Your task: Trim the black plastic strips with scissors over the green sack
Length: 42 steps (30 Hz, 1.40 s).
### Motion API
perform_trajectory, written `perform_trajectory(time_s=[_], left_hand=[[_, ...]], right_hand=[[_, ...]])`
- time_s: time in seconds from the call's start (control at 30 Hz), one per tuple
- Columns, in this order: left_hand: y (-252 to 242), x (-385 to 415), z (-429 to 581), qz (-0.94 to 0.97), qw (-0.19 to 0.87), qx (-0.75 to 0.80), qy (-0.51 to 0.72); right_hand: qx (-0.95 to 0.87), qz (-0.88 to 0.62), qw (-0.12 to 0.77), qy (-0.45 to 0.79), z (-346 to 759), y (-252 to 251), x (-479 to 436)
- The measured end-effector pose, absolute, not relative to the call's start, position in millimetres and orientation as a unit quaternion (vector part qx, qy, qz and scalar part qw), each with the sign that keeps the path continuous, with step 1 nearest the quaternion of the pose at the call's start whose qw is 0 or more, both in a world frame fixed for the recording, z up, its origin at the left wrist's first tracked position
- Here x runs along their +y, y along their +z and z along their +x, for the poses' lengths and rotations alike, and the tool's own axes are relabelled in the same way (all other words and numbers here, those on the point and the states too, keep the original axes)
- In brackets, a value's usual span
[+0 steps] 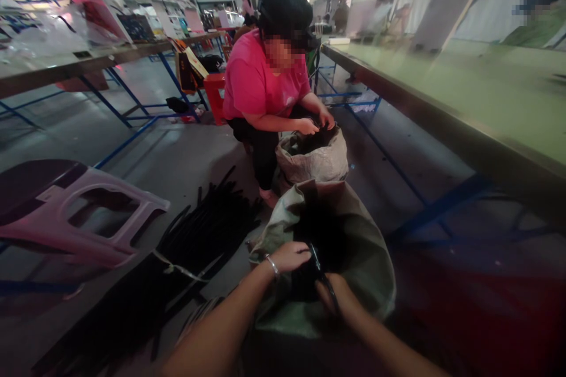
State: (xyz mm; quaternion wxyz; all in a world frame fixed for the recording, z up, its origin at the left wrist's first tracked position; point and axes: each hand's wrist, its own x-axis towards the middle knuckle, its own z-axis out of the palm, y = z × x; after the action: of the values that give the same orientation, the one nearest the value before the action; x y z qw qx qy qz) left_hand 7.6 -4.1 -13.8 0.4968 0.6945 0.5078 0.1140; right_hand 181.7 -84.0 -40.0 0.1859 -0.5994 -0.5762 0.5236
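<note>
My right hand (335, 293) is wrapped round the dark handles of a pair of scissors (315, 259), whose metal blades point up and away. Close by on the left, my left hand (292, 256) has its fingers pinched together near the blades. Whatever they hold is lost against the dark background. Both hands are over an open greenish sack (374, 271) with a wide, loose rim. Inside it lies black material (321, 227), too dark to make out in detail.
A person in a pink shirt (260, 82) sits opposite, hands over another sack (313, 165). A tied bundle of black strips (203, 224) lies on the floor at left, beside a plastic stool (106, 200). Long tables (442, 88) with blue legs flank both sides.
</note>
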Motion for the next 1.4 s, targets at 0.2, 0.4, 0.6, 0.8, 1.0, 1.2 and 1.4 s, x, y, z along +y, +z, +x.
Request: perform_trajectory(time_s=[0.2,0.4,0.6,0.8,1.0,1.2,1.4], left_hand=[[-13.5,-6.2,9.5,0.678,0.513,0.516,0.103],[-13.8,-7.3,8.5,0.67,0.527,0.514,0.101],[-16.0,-7.7,6.1,0.665,0.535,0.51,0.105],[-12.6,-7.2,4.8,0.655,0.545,0.513,0.099],[-15.0,-5.5,1.9,0.654,0.541,0.518,0.107],[-17.7,-4.8,1.0,0.661,0.511,0.538,0.109],[-12.1,-4.2,0.2,0.645,0.486,0.572,0.142]], right_hand=[[-0.592,-0.592,0.187,0.514,185.9,-57.4,-87.0],[-0.554,-0.609,0.187,0.536,185.7,-68.4,-90.6],[-0.533,-0.625,0.189,0.538,180.1,-64.0,-93.7],[-0.519,-0.633,0.183,0.545,176.0,-57.2,-92.7],[-0.533,-0.626,0.187,0.538,178.4,-67.9,-88.2],[-0.546,-0.616,0.223,0.522,178.6,-81.4,-87.5],[-0.543,-0.62,0.22,0.522,176.9,-72.2,-87.3]])
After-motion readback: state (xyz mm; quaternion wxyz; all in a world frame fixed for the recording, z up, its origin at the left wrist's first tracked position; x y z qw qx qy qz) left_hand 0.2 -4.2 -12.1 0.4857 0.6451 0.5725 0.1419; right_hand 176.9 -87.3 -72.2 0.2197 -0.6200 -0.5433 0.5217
